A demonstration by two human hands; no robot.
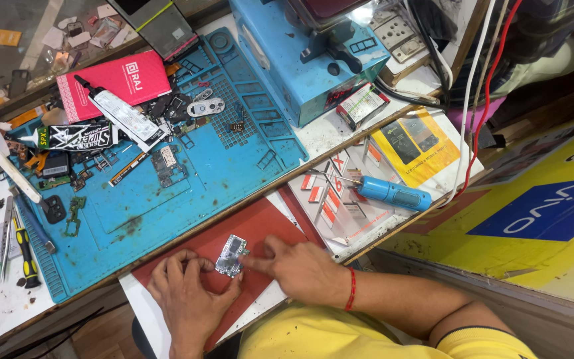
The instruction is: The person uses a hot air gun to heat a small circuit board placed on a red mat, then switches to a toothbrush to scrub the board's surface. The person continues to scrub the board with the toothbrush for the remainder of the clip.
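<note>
Head view: my left hand rests curled on the red mat, fingertips touching the metal board at its 8 o'clock. My right hand, at 3 o'clock, presses one extended finger on the board, others folded. Blue screwdriver lies at 1 o'clock.

2 hands, 1 circuit board, 2 glue tubes, 1 blue screwdriver, 1 blue mat.
</note>
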